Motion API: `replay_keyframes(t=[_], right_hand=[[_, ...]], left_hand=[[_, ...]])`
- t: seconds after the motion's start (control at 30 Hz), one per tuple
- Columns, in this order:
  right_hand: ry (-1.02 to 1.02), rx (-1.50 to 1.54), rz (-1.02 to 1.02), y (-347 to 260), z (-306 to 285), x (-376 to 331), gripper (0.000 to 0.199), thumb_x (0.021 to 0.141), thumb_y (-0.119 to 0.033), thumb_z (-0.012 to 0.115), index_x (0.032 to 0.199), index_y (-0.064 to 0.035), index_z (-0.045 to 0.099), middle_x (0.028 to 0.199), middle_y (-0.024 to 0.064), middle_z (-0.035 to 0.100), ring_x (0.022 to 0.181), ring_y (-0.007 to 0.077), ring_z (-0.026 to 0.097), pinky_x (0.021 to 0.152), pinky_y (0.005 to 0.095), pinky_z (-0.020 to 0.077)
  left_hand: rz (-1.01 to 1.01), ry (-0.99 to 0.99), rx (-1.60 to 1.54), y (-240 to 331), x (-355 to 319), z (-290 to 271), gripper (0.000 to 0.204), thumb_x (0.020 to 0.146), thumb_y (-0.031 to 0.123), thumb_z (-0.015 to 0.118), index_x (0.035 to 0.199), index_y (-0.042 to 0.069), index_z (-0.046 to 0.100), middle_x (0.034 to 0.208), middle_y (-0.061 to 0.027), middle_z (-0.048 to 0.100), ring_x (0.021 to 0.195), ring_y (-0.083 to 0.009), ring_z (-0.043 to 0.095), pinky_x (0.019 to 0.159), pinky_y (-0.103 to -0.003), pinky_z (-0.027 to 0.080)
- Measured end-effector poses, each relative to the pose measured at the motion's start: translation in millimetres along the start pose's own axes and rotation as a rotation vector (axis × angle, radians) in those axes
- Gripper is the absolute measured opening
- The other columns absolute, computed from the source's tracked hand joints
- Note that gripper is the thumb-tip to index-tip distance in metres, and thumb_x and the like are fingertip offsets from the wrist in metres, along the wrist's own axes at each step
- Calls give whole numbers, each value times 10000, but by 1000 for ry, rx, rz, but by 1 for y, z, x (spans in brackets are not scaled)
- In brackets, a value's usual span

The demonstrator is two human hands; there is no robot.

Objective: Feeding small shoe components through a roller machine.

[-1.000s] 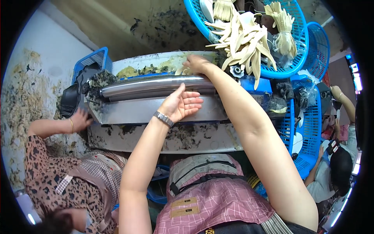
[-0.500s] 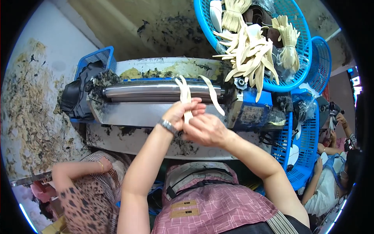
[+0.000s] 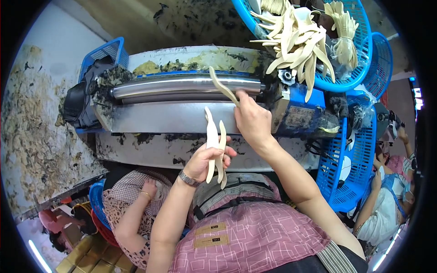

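Note:
Near the machine's front edge, my left hand (image 3: 200, 163) is closed on several long cream-coloured strips (image 3: 212, 136) with curved, tapering ends. They stick out above and below its fingers. Farther forward and to the right, my right hand (image 3: 255, 119) has its fingers closed on the lower end of another cream strip (image 3: 221, 86). That strip's upper end lies across the shiny metal roller (image 3: 159, 87) of the machine. A smooth metal plate (image 3: 159, 118) slopes in front of the roller, below my right hand.
A blue basket (image 3: 339, 84) piled with cream strips and tied bundles overhangs the machine's blue end housing (image 3: 301, 107). Another blue basket (image 3: 348, 195) stands right. Black moulded pieces (image 3: 82, 107) fill a small blue basket (image 3: 119, 51) at left. Other people sit on both sides.
My hands have parted. The left came back toward me with its strips; the right went up to the roller and holds the strip that lay there. My view has shifted slightly.

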State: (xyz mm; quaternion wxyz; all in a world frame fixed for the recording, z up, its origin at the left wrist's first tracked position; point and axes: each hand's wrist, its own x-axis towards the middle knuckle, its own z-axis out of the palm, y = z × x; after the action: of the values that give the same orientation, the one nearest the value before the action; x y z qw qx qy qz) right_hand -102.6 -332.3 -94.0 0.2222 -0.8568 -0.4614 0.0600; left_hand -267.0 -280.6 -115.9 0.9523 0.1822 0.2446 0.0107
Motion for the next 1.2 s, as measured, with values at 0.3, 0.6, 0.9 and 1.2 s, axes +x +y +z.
replay_keyframes(t=[0.3, 0.6, 0.9, 1.2], right_hand=[[-668, 1245, 636, 0, -5, -60, 229, 782, -241, 593, 880, -38, 553, 690, 2, 543, 593, 56, 474, 494, 201, 349], [-673, 1123, 501, 0, -8, -51, 162, 773, -156, 602, 803, 0, 574, 708, 43, 590, 622, 88, 538, 564, 229, 444], [-676, 1195, 541, 0, -16, -47, 167, 782, -165, 605, 825, -6, 575, 724, 42, 586, 602, 98, 550, 604, 227, 468], [-633, 1239, 442, 0, -21, -44, 178, 769, -144, 613, 883, -15, 570, 738, 18, 563, 672, 81, 512, 610, 215, 407]], left_hand=[[-149, -208, -8, -6, -15, -15, 476, 714, 124, 425, 1131, -102, 381, 938, -243, 544, 824, -289, 576, 749, -365, 473], [-134, -3, 45, -11, -19, -3, 345, 891, 178, 403, 1144, -55, 415, 1058, -159, 533, 939, -229, 561, 789, -317, 478], [-80, 36, 173, -10, -26, 2, 337, 875, 151, 429, 1150, -44, 431, 1061, -163, 540, 931, -230, 569, 781, -320, 484], [-76, 47, 156, -15, -40, 8, 265, 835, 113, 517, 1052, -39, 496, 966, -131, 590, 839, -180, 590, 731, -272, 484]])
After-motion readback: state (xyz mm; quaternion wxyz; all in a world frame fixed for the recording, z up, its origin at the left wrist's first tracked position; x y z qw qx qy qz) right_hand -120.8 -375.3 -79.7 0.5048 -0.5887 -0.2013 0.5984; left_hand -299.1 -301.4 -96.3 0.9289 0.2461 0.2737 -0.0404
